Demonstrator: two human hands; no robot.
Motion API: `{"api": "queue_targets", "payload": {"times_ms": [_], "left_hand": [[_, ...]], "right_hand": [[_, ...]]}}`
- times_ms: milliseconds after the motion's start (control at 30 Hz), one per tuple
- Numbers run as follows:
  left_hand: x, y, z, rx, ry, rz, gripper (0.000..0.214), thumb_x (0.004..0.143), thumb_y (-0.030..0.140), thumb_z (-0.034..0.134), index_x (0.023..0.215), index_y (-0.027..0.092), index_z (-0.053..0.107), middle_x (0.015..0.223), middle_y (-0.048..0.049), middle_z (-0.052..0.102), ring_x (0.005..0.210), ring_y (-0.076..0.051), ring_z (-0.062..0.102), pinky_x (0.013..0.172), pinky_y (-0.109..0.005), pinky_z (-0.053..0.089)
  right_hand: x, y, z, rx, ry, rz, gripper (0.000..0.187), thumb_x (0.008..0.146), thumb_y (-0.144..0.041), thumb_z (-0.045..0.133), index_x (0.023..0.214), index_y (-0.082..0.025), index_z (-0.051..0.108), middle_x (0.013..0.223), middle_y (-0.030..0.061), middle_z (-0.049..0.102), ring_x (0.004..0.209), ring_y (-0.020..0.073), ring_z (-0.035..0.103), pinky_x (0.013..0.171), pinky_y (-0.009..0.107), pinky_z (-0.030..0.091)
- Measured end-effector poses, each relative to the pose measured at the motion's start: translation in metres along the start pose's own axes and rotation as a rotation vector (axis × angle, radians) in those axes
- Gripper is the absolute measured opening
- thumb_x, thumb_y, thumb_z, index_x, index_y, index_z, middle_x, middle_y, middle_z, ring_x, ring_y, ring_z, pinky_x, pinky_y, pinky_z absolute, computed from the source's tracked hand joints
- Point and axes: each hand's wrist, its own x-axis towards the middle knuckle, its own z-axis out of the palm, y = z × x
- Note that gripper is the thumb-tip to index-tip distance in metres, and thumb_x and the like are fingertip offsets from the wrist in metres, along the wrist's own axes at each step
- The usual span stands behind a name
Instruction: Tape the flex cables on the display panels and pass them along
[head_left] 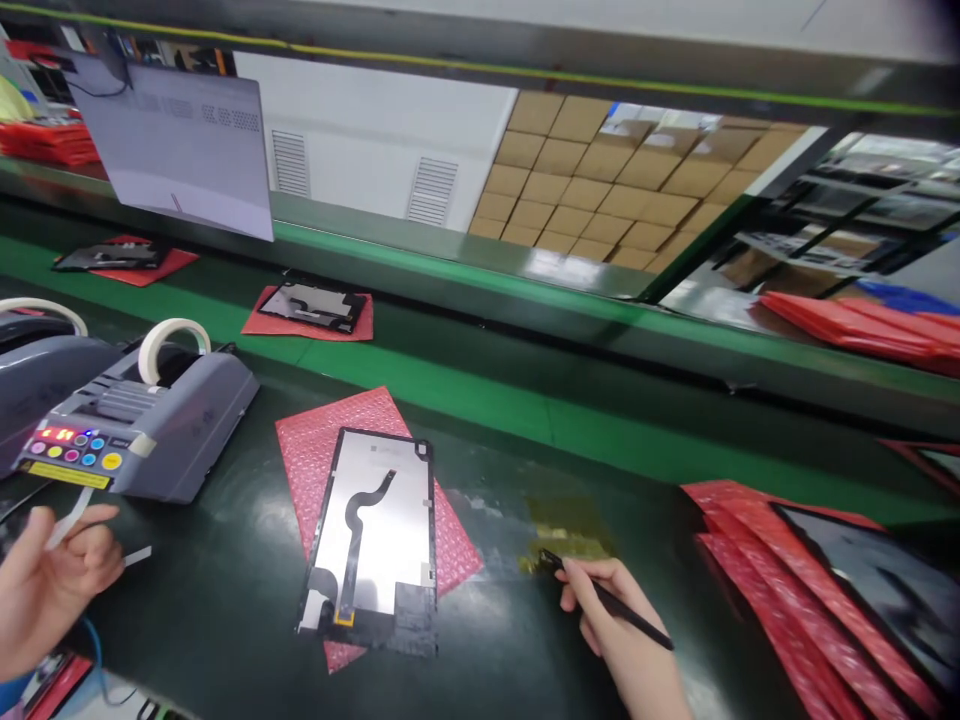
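1. The left hand was partly cut off by the picture's left edge. Its grip was closed on white tape, the middle of which was hidden by the fingers; I cannot tell whether the end poking out past the knuckles belonged to the same piece.
2. The right hand had its grip closed around a slim black tool, and the arm ran out of view at the bottom. The tool's tip was over the near edge of some yellow film; whether it touched was hard to make out.
3. The film lay on the dark bench, see-through and faint-edged, so its pieces could not be counted.
4. At the right edge, a stack of red bags was cut off.
5. The screen panel lay between the hands on a pink bubble bag, which it partly covered. Its back was pale and shiny, with a dark rim, a grey patch at the lower right and a curving black ribbon, orange at its lower end. The small marking near the top was unreadable.
6. The tape machine stood near the left hand.
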Motion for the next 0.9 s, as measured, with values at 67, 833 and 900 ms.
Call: {"api": "queue_targets", "payload": {"times_ms": [67,833,900], "left_hand": [[-0.003,0.008,0.011,-0.057,0.028,-0.049,0.037,0.068,0.061,0.078,0.071,0.025,0.071,0.045,0.0037,0.043,0.037,-0.013,0.04,0.035,-0.027,0.046],[-0.043,-0.039,0.141,1.051,-1.015,0.932,0.055,0.09,0.04,0.072,0.141,0.028,0.055,0.154,-0.0136,0.049,0.147,-0.037,0.038,0.121,-0.067,0.006],[-0.044,-0.041,0.145,1.107,-1.008,0.986,0.057,0.09,0.042,0.073,0.141,0.026,0.055,0.156,-0.0155,0.046,0.147,-0.041,0.036,0.12,-0.069,0.008]], "right_hand": [[0.003,-0.001,-0.001,-0.007,-0.012,0.009,0.06,0.059,-0.075,0.079,0.066,-0.017,0.064,0.049,-0.0022,0.059,0.026,0.0042,0.037,0.027,0.017,0.025],[0.004,-0.007,-0.006,-0.06,-0.023,0.035,0.059,0.058,-0.074,0.08,0.067,-0.017,0.068,0.064,0.0058,0.073,0.028,0.004,0.039,0.029,0.019,0.029],[0.004,-0.008,-0.005,-0.04,-0.01,0.03,0.059,0.056,-0.074,0.082,0.063,-0.017,0.067,0.061,0.0058,0.072,0.028,0.0036,0.038,0.028,0.019,0.027]]}}
